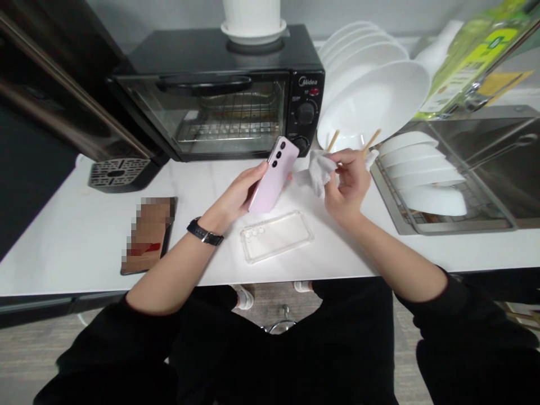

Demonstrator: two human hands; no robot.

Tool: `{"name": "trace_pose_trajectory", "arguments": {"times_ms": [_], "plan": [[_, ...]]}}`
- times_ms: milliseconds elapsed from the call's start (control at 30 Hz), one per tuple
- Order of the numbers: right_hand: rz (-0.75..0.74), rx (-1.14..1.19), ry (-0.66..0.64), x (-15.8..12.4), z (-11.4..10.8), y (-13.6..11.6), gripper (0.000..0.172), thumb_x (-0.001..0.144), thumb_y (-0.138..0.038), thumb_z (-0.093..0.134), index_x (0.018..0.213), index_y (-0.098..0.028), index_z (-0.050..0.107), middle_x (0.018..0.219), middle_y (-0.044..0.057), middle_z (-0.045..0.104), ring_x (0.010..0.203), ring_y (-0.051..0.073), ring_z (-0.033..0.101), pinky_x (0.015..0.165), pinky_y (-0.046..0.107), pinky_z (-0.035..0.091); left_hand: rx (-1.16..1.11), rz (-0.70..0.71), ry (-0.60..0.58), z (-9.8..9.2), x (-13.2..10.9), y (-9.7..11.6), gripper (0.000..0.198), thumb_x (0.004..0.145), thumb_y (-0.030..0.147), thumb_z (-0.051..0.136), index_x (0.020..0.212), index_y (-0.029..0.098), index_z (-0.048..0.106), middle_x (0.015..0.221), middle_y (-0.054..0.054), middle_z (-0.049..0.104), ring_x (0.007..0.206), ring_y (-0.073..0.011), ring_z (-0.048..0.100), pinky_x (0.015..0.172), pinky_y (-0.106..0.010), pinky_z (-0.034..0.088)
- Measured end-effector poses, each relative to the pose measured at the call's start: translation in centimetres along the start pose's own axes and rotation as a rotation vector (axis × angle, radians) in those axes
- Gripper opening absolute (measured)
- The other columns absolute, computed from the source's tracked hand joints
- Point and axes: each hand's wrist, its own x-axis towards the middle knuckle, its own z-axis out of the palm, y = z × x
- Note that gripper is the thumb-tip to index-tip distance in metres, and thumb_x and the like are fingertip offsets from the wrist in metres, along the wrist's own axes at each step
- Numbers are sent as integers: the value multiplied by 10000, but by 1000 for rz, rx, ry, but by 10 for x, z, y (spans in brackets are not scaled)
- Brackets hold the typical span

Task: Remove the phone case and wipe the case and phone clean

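My left hand (244, 191) grips a light purple smartphone (276, 177) by its edges, the back with three lenses facing up and tilted. To its right, my right hand (348, 185) pinches a crumpled white tissue (321, 170), held apart from the phone. Two light wooden sticks show just behind my right hand; whether they touch it I cannot tell. Below the phone, a clear phone case (278, 236) lies flat on the white counter (219, 267). A black watch strap is around my left wrist.
Behind the phone stands a black toaster oven (164, 112) with a white pot (253, 17) on top. White plates (375, 95) lean at its right, beside a sink rack (426, 228) holding bowls. At left are a dark flat device (147, 236) and a drip tray (118, 173).
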Motion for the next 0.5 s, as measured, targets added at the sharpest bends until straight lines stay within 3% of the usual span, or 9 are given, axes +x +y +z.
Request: {"name": "trace_pose_trajectory", "arguments": {"times_ms": [100, 200, 300, 500], "plan": [[-27, -87, -117, 2, 0, -2, 199, 1074, -383, 564, 1064, -251, 713, 911, 13, 700, 768, 168, 635, 693, 338, 542, -149, -135, -151, 15, 0, -3, 688, 1070, 719, 284, 1397, 231, 643, 1102, -131, 837, 994, -309, 825, 853, -529, 681], [-48, -183, -205, 5, 2, -1, 224, 1078, -376, 567, 1018, -241, 735, 872, 21, 715, 742, 179, 631, 715, 360, 547, -296, -248, -238, 23, 1, -8, 693, 1062, 720, 285, 1408, 229, 631, 1170, -141, 829, 1081, -329, 819, 912, -563, 674], [-26, -228, -260, 5, 6, 3, 266, 1095, -398, 552, 1063, -244, 767, 916, 44, 740, 811, 203, 666, 778, 388, 571, -531, -343, -237, 25, 3, -14, 654, 1053, 697, 382, 1371, 197, 660, 1192, -157, 826, 1083, -334, 820, 932, -533, 667], [4, -281, -459, -3, 13, 11, 476, 1091, -491, 524, 1457, -234, 689, 1318, 162, 700, 1217, 323, 671, 1061, 565, 584, -928, -425, -206, 27, 5, -23, 501, 1078, 569, 424, 1201, 186, 723, 1043, -104, 847, 920, -307, 836, 895, -496, 666]]}}
